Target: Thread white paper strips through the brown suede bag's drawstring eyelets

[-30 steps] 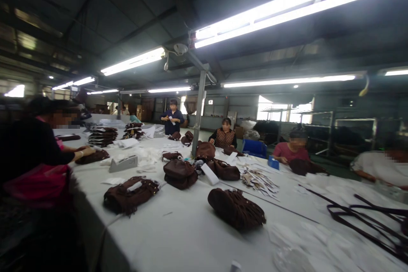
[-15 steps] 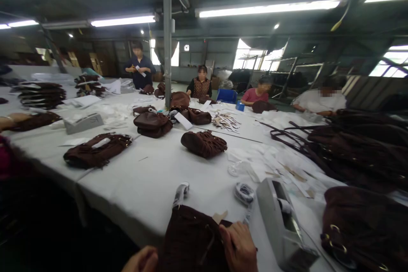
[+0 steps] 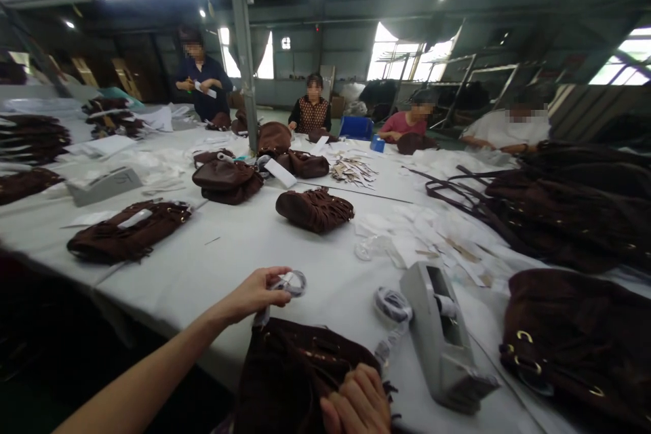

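Note:
A dark brown fringed handbag [image 3: 285,373] lies at the table's near edge, close to my body. My left hand [image 3: 264,291] reaches over its far left corner, with thumb and fingers closed on a plastic-wrapped strap [image 3: 296,283] that is bent into a loop. The wrapping runs down to the bag's corner. My right hand [image 3: 359,401] is closed over the bag's right side, fingers curled on its edge. Beyond it, a second wrapped strap coil [image 3: 392,304] rests on the table, its wrapped tail leading toward the bag.
A grey tape dispenser [image 3: 447,346] stands to the right, beside another brown bag [image 3: 580,339]. Several more bags, including a fringed one [image 3: 315,209], and paper scraps [image 3: 353,171] lie across the white table [image 3: 239,244]. A metal post [image 3: 243,47] rises behind. Several people sit or stand beyond.
My left hand has moved up and forward from the bag's near left side to the wrapped strap and closed on it. The right hand stays on the bag. The view has tilted down slightly.

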`<action>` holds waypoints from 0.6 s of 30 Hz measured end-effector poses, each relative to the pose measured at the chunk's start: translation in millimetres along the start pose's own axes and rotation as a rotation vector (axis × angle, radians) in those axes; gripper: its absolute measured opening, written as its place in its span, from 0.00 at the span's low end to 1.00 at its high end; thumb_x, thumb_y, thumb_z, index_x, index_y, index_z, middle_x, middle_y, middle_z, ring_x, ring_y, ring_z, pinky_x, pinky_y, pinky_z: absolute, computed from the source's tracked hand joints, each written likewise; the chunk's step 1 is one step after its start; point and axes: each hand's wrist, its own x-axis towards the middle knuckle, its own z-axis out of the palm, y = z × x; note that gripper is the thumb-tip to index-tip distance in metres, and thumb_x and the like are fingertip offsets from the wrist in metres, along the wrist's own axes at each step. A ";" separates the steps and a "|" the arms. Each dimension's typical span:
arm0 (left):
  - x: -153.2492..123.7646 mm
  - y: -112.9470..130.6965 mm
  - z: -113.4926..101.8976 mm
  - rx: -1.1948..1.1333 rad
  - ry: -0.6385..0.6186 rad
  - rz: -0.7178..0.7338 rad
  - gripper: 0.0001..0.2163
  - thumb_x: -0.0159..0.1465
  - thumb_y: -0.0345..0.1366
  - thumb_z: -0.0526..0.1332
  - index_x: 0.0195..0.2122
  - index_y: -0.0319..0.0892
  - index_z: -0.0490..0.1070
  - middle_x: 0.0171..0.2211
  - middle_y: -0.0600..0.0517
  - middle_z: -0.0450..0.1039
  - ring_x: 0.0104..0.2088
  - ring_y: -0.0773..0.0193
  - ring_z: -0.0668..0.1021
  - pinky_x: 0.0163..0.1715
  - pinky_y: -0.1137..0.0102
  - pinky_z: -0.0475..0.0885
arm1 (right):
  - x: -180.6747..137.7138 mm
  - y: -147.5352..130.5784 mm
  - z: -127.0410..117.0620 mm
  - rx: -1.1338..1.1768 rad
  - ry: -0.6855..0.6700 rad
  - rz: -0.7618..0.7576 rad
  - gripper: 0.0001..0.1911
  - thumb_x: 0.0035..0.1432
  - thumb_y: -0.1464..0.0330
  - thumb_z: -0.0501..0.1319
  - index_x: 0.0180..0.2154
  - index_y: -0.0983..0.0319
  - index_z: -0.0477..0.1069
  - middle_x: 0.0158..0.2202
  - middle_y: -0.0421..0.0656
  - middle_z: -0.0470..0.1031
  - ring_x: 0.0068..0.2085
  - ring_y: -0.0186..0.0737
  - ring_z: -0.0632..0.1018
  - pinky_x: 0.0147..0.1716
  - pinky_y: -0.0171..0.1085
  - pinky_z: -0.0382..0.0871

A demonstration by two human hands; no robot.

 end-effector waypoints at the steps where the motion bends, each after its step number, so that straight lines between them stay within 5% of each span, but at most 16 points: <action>1: 0.1 0.0 0.2 0.010 -0.034 0.003 0.16 0.63 0.39 0.61 0.49 0.36 0.69 0.43 0.48 0.72 0.40 0.57 0.76 0.39 0.61 0.73 | 0.1 1.7 -1.4 0.011 0.000 0.020 0.10 0.57 0.77 0.55 0.24 0.61 0.65 0.20 0.38 0.61 0.26 0.36 0.64 0.32 0.40 0.61; 5: -1.9 2.0 2.1 0.178 -0.252 0.072 0.22 0.53 0.34 0.67 0.50 0.37 0.71 0.38 0.50 0.76 0.37 0.58 0.76 0.38 0.70 0.71 | 5.0 5.9 -4.4 0.056 -0.026 0.064 0.12 0.58 0.77 0.54 0.24 0.61 0.64 0.20 0.39 0.62 0.26 0.36 0.64 0.32 0.41 0.60; 9: 3.6 9.0 4.1 0.351 -0.421 0.081 0.18 0.57 0.37 0.61 0.49 0.41 0.73 0.36 0.52 0.77 0.33 0.61 0.75 0.31 0.75 0.68 | 17.0 8.4 -6.3 0.091 -0.023 0.045 0.12 0.58 0.77 0.54 0.24 0.62 0.64 0.20 0.39 0.63 0.26 0.36 0.63 0.28 0.40 0.58; 15: 25.9 17.5 14.8 0.528 -0.820 0.111 0.24 0.50 0.39 0.68 0.49 0.44 0.72 0.33 0.55 0.75 0.30 0.65 0.73 0.28 0.76 0.67 | 43.0 11.0 -23.7 0.100 0.008 0.070 0.11 0.58 0.79 0.55 0.25 0.62 0.65 0.20 0.40 0.63 0.26 0.36 0.63 0.27 0.39 0.58; 18: 32.1 14.0 29.7 0.672 -1.021 0.134 0.18 0.53 0.34 0.65 0.46 0.45 0.74 0.30 0.55 0.75 0.29 0.64 0.74 0.27 0.74 0.68 | 45.3 20.7 -20.1 0.061 0.002 0.113 0.11 0.57 0.79 0.56 0.25 0.62 0.64 0.21 0.40 0.64 0.27 0.38 0.65 0.29 0.40 0.59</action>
